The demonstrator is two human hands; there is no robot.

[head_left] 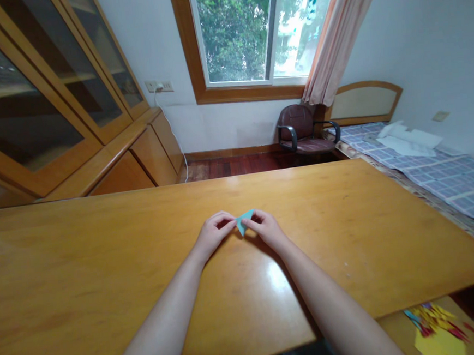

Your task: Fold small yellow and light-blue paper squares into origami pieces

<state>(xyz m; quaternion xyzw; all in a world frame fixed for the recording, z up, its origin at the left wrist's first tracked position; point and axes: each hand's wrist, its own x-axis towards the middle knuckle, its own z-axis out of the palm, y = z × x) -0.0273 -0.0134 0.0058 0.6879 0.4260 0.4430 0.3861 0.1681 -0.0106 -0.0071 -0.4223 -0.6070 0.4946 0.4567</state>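
A small piece of folded light-blue paper (241, 228) is between my two hands, just above the wooden table (117, 274). One pointed corner of it hangs downward. My left hand (216, 231) pinches its left edge between thumb and fingers. On the other side, my right hand (268, 227) grips the paper's upper right part, with the thumb lying over its front. The fingers behind the paper are partly hidden.
At the lower right, yellow paper (439, 343) and several coloured folded pieces (432, 318) lie on a lower surface. Beyond the table stand a maroon armchair (302, 128) and a bed (437, 172). Glass-door cabinets (85, 74) line the left wall.
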